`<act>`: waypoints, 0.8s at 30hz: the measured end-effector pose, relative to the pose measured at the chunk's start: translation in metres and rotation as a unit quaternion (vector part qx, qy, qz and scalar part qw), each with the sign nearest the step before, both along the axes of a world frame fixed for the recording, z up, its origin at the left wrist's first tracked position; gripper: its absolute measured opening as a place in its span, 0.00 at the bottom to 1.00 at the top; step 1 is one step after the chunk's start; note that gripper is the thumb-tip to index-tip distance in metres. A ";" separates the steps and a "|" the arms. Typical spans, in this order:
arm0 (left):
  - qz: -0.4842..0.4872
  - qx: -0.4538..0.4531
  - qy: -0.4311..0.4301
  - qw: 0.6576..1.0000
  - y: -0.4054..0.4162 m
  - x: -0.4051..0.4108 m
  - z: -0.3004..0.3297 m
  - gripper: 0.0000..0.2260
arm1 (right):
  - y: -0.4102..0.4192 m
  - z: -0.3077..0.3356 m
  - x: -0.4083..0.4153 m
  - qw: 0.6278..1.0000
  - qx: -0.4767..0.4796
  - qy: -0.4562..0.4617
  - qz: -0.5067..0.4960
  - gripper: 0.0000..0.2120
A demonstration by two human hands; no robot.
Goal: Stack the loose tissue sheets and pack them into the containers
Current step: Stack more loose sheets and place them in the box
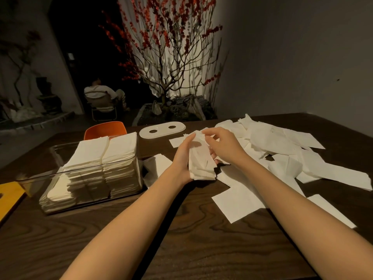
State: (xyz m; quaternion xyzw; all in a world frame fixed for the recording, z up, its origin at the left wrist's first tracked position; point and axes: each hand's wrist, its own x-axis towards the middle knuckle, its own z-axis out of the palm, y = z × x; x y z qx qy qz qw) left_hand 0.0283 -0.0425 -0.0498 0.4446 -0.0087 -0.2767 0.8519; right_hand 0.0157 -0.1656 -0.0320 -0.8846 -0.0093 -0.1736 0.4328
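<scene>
Dim room, dark desk [181, 235]: at centre frame my left hand [182, 156] grips the tissue stack [200, 160] while my right hand [224, 144] pinches its top; I should square edges before the container [50, 178], lower left.

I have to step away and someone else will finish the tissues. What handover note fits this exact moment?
Left hand grips a small stack of tissues from the side; right hand pinches its top edge, both above the table.
Clear container, left: two tall piles of tissues inside, risen above the rim, lid off. White lid lies behind.
Left to do: loose sheets spread on the right still need stacking; the held stack needs packing; only one container is in view.
</scene>
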 end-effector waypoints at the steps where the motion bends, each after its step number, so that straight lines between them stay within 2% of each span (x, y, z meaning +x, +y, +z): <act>1: -0.020 0.006 0.000 1.000 0.001 0.000 -0.001 0.16 | -0.001 -0.003 0.002 1.000 -0.011 0.018 0.000 0.16; 3: -0.053 0.015 -0.002 0.998 0.003 -0.001 -0.002 0.14 | -0.004 -0.008 0.006 0.999 -0.007 0.047 -0.007 0.18; 8: -0.069 0.013 -0.002 0.998 0.004 0.004 -0.004 0.18 | -0.012 -0.007 0.010 0.987 0.121 0.092 -0.041 0.14; 13: -0.090 -0.009 0.011 0.996 0.006 0.003 -0.003 0.17 | -0.015 -0.005 0.008 0.987 0.129 0.088 -0.020 0.11; 16: -0.084 -0.021 0.031 0.996 0.006 0.007 -0.006 0.20 | -0.016 -0.008 0.008 0.990 0.119 0.077 -0.006 0.10; 19: -0.082 -0.008 0.044 0.996 0.004 0.014 -0.012 0.24 | -0.018 -0.014 0.012 0.997 0.060 0.035 -0.030 0.09; 24: -0.044 -0.007 0.056 0.997 -0.001 0.021 -0.014 0.17 | -0.031 -0.021 0.019 0.997 -0.019 0.023 -0.070 0.10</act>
